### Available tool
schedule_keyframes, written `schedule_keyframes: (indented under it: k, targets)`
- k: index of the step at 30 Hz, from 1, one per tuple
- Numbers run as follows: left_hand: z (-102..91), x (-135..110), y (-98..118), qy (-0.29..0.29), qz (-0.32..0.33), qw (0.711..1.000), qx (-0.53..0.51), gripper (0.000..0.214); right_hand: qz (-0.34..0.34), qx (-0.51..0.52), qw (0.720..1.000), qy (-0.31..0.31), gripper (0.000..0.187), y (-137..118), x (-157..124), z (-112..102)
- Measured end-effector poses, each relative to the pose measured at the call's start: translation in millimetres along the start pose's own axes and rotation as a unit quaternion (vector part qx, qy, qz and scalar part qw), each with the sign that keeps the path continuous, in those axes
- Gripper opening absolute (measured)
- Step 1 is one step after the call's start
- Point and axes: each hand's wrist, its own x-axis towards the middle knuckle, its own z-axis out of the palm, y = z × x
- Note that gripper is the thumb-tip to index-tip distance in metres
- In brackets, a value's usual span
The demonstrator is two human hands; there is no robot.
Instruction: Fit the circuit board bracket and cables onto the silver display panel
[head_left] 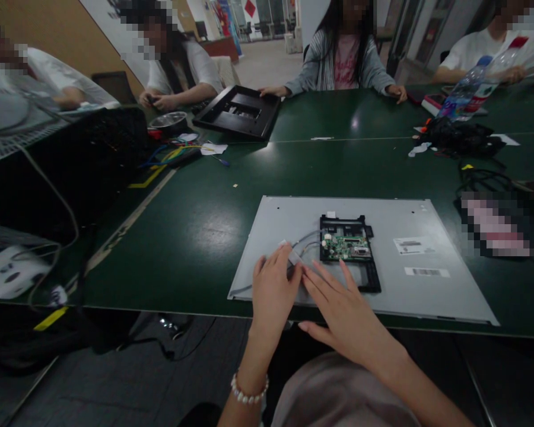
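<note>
A grey metal panel (427, 296) lies flat on the green table (196, 225) in front of me. A black plastic frame (368, 279) sits on it and holds a small green circuit board (347, 246). Thin grey and white wires (305, 238) run from the board to the left. My left hand (273, 290) rests on the panel with its fingertips on a white piece at the wire ends. My right hand (342, 308) lies beside it, fingers spread flat, touching the panel just left of the black frame.
A black monitor back cover (238, 112) lies at the far side. Coloured wires (173, 155) and a metal bowl (168, 121) are at the left. A black cable pile (460, 139) and a water bottle (465, 89) stand at the right. Several people sit around the table.
</note>
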Motion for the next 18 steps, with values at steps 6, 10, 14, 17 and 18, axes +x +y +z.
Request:
schedule_keyframes:
  k: [6, 10, 14, 17, 18]
  targets:
    - [-0.2, -2.4, -1.5, 0.004, -0.014, 1.0, -0.005, 0.034, 0.018, -0.008, 1.0, -0.003, 0.058, -4.5, -2.0, 0.4]
    - [-0.1, -4.9, -1.6, 0.0, -0.022, 1.0, -0.006, 0.035, 0.03, -0.017, 0.999, -0.008, 0.055, -6.4, -2.6, 4.0]
    - [-1.2, -5.8, 0.8, -0.003, -0.027, 1.0, 0.001, 0.036, 0.033, -0.021, 0.999, -0.016, 0.054, -7.9, -1.0, 4.5]
    - [-0.6, -5.6, 0.8, 0.004, -0.023, 1.0, -0.003, 0.036, 0.037, -0.017, 0.999, -0.017, 0.053, -9.1, -1.5, 4.0]
    - [0.0, -5.4, 0.4, 0.007, -0.021, 1.0, -0.005, 0.036, 0.037, -0.013, 0.999, -0.016, 0.053, -9.3, -2.4, 3.5]
